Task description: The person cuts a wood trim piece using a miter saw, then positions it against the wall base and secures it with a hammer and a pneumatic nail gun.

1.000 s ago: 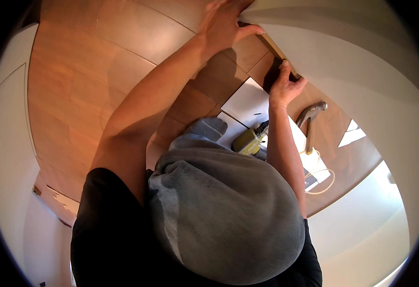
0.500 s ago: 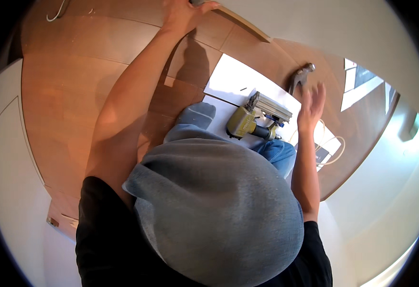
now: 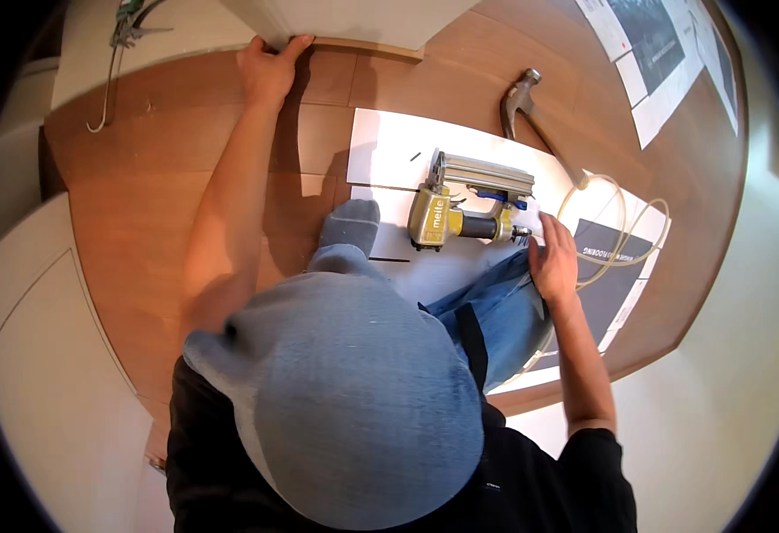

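Note:
At the top, my left hand (image 3: 267,71) is closed on the lower corner of a white panel (image 3: 363,19), its thumb along the bottom edge. My right hand (image 3: 556,262) is beside my bent knee, just right of a nail gun's air fitting. Its thumb and fingers are apart, and I see nothing held between them. The yellow and silver nail gun (image 3: 438,213) lies on its side on a white cardboard sheet (image 3: 389,133). Above it rests a claw hammer (image 3: 519,99), its handle slanting down to the right.
A pale air hose (image 3: 625,209) loops right of my right hand over printed cardboard (image 3: 607,244). More printed sheets (image 3: 651,53) lie at the upper right. A green-handled tool with a hook (image 3: 127,27) is at the upper left. Brown wood flooring (image 3: 149,222) spreads around my socked foot (image 3: 351,222).
My right hand has come down from near the hammer to beside the nail gun's fitting. The view has shifted, showing more of my left hand at the panel's corner.

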Available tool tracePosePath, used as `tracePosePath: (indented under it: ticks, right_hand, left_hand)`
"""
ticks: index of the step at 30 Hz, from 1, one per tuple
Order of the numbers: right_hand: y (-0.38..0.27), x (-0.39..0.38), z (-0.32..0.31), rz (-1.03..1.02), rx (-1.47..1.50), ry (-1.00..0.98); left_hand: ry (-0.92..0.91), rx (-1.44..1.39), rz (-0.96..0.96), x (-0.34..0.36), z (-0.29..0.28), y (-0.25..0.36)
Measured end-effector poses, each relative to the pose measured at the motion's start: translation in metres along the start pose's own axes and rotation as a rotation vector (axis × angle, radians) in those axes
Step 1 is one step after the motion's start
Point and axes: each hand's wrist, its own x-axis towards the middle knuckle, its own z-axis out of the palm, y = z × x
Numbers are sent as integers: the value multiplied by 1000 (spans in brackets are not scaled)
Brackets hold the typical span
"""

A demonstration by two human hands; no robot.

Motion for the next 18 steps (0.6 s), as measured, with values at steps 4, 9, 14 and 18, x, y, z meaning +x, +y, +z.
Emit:
tracePosePath:
  ticks: [4, 9, 14, 18]
  right_hand:
    - [-33, 27, 36, -433, -36, -92]
    - [-63, 41, 67, -572, -57, -216]
    - [-51, 50, 80, -523, -37, -280]
    - [-66, 60, 70, -478, -72, -387]
  left_hand:
    - [178, 116, -72, 7, -3, -11]
    - [-52, -126, -340, -13, -7, 24]
    - [-194, -290, -439, -11, -10, 23]
    - [-207, -302, -427, -10, -3, 14]
